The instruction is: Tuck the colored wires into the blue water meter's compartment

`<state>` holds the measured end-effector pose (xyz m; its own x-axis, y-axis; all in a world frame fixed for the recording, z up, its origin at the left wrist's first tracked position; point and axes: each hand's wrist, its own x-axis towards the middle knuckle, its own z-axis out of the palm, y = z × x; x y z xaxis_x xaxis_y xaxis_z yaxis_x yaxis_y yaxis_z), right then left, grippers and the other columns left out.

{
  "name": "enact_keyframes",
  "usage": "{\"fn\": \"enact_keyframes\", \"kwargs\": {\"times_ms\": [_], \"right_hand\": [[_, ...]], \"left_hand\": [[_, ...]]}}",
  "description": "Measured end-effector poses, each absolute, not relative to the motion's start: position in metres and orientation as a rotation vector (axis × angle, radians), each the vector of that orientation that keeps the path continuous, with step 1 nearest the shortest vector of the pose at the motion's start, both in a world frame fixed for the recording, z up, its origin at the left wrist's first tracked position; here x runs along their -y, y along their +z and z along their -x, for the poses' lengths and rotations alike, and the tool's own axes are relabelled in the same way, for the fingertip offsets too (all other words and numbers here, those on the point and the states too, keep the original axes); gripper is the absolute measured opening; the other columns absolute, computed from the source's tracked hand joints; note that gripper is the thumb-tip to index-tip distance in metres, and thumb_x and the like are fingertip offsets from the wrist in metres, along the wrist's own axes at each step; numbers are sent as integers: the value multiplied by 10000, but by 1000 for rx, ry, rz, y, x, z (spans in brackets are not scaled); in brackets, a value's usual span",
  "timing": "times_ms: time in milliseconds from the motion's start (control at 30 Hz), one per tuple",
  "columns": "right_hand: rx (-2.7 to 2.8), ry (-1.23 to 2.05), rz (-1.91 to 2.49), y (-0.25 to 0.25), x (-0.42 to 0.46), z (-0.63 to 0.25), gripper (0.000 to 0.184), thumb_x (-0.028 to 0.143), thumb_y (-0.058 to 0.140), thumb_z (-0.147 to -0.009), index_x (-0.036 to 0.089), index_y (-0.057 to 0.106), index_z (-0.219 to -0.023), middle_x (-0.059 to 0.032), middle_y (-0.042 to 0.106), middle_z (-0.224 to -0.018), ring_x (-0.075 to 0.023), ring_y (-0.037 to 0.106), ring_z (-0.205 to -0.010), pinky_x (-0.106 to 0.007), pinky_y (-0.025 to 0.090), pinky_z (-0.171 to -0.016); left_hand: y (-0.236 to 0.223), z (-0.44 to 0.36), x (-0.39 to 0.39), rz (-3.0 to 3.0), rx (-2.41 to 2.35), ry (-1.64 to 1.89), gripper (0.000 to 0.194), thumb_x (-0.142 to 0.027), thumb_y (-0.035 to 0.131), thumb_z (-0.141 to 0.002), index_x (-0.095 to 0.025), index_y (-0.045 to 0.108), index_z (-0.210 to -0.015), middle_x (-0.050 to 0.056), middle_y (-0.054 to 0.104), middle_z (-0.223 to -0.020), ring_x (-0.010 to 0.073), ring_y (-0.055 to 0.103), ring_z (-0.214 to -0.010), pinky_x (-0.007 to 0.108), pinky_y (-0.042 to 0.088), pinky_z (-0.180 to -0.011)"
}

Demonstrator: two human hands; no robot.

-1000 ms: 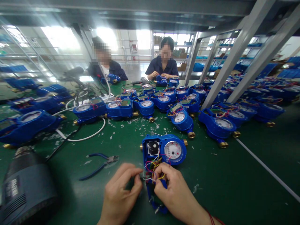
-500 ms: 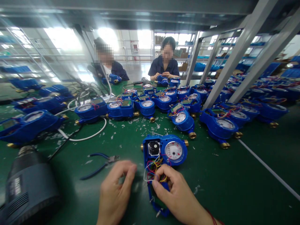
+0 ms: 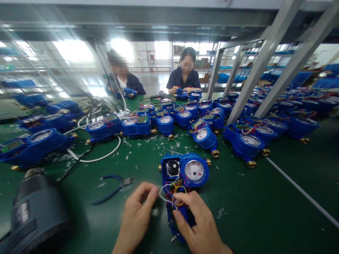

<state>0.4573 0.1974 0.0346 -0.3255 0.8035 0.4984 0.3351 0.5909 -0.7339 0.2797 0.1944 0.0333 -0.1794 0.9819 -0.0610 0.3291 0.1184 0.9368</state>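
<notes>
A blue water meter [image 3: 194,171] lies in front of me. It has a round white dial, brass ends and an uncovered compartment on its left. Red, yellow and white wires [image 3: 178,188] spill from that compartment towards a smaller blue housing [image 3: 172,220] below it, partly hidden by my right hand. My left hand [image 3: 140,208] is closed in a pinch at the left end of the white wire's loop. The fingers of my right hand [image 3: 197,218] curl around the wires over the housing, thumb and forefinger close together. Cutting pliers [image 3: 116,187] with blue handles lie left of my left hand.
A heat gun [image 3: 37,211] sits at the left front. Several other blue meters [image 3: 203,135] stand in rows across the green table [image 3: 251,208], among clear plastic scraps. Grey metal posts [image 3: 262,67] rise at right. Two people [image 3: 182,77] work opposite, one handling a meter.
My left hand has moved right to the white wire and pinches it, pulling its loop leftwards. My right hand stays at the wires, its fingertips slightly further apart. The view has shifted slightly.
</notes>
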Motion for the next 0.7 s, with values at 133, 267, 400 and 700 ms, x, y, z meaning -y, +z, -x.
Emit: {"fn": "enact_keyframes", "kwargs": {"times_ms": [133,267,400,700], "right_hand": [[1792,736,953,34,-193,-458,321,166,487,-840,256,459,-1147,-7,592,-919,-164,580,-835,-274,473,-754],[1760,825,967,28,-191,-455,355,189,483,-833,274,429,-1174,-14,602,-954,-170,602,-866,-288,477,-792],[1657,860,939,12,-179,-448,583,256,496,-822,224,188,-1317,-54,637,-976,-202,624,-896,-328,501,-818],[1971,696,729,12,-176,-449,425,401,608,-803,226,499,-1175,-73,624,-1169,-242,624,-1007,-279,519,-858]], "left_hand": [[35,-284,-198,-1275,-1535,1044,315,-455,437,-862,-178,548,-761,-24,544,-700,112,485,-675,199,366,-635],[41,-294,-198,-1250,-1370,1014,283,-436,465,-853,-187,570,-937,9,626,-830,149,568,-797,232,419,-735],[46,-303,-194,-1162,-1328,1055,293,-445,481,-845,-186,553,-962,21,632,-879,151,583,-838,239,432,-762],[52,-293,-211,-1150,-1421,1069,324,-464,537,-802,-151,570,-875,-46,494,-593,73,433,-549,178,340,-534]]}}
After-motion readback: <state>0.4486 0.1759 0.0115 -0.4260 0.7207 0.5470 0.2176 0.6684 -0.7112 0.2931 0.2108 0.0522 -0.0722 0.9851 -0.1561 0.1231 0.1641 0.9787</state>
